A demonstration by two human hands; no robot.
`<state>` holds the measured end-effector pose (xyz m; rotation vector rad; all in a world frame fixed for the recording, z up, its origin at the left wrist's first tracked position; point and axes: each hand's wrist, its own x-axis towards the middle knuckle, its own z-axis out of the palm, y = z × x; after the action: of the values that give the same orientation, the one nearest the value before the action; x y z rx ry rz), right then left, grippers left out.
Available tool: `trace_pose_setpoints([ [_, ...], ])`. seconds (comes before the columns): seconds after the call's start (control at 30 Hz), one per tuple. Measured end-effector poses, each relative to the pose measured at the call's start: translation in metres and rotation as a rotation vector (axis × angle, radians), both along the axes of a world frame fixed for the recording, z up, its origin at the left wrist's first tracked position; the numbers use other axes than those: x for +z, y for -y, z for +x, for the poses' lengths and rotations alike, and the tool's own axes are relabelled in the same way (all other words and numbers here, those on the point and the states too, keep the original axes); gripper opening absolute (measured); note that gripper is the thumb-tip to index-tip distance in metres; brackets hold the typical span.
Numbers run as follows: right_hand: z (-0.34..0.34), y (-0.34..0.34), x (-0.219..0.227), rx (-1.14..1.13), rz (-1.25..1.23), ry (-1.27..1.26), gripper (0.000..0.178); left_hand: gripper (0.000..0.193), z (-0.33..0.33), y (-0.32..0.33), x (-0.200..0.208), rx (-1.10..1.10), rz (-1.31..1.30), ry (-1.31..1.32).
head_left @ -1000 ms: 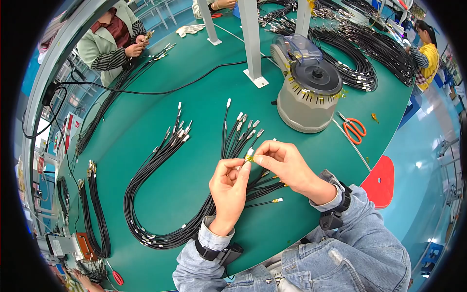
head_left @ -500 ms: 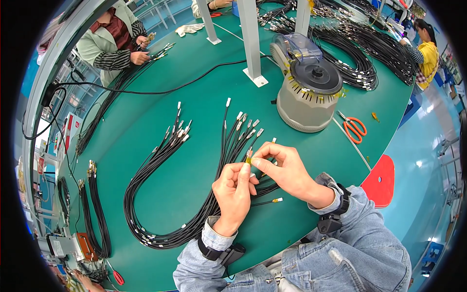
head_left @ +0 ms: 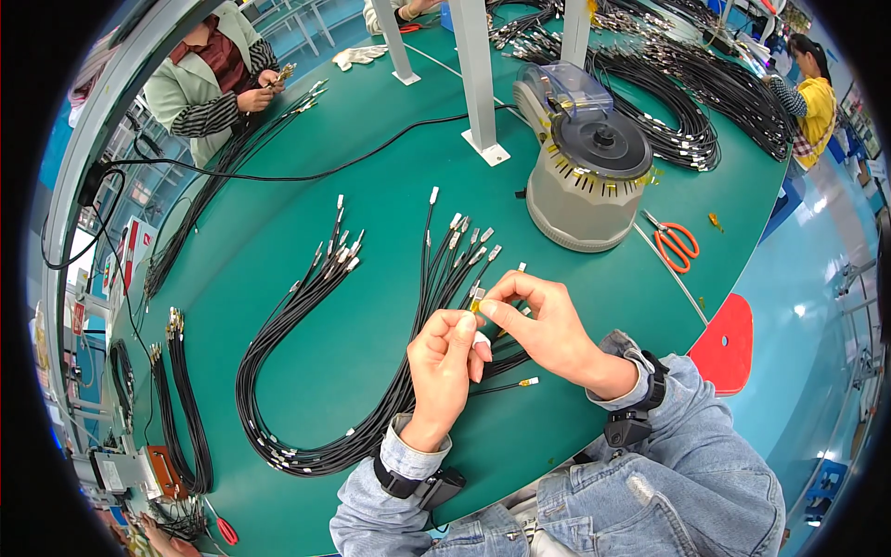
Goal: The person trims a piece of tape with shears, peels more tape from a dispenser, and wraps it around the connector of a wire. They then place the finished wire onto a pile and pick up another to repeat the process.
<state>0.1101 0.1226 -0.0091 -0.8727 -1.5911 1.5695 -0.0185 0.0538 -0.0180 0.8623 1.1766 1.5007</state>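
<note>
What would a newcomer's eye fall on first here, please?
Probably the left hand and right hand, meeting at a yellow-taped cable end near the centre. Then the U-shaped bundle of black cables, mostly left of them on the green table. Beyond, upper right, stands a round beige machine with a black top.

- my left hand (head_left: 441, 362) and right hand (head_left: 543, 320) hide part of the tape (head_left: 476, 304), so can't tell how far it wraps the cable end (head_left: 479, 292)
- some tips of the bundle (head_left: 249, 381) are lost behind my right hand
- co-worker (head_left: 190, 88) up left gets chopped by the top edge, stuff (head_left: 284, 73) they're holding too tiny to make out
</note>
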Motion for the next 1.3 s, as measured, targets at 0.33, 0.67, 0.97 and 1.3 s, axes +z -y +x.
trace_pose_setpoints([
  [0.33, -0.002, -0.007, -0.008, 0.006, -0.007, -0.1, 0.015, 0.019, -0.01, -0.004, 0.003, -0.091, -0.069, 0.198],
  [0.67, 0.0, -0.012, -0.004, 0.179, -0.083, -0.132, 0.015, 0.023, -0.011, -0.005, 0.002, -0.17, -0.091, 0.179],
  [0.97, 0.002, -0.02, -0.017, 0.309, -0.288, -0.324, 0.007, 0.028, -0.024, -0.005, -0.006, -0.399, -0.085, 0.326],
  [1.3, 0.012, -0.027, -0.003, 0.321, -0.111, -0.21, 0.014, 0.026, -0.019, -0.01, -0.006, -0.445, -0.062, 0.326],
])
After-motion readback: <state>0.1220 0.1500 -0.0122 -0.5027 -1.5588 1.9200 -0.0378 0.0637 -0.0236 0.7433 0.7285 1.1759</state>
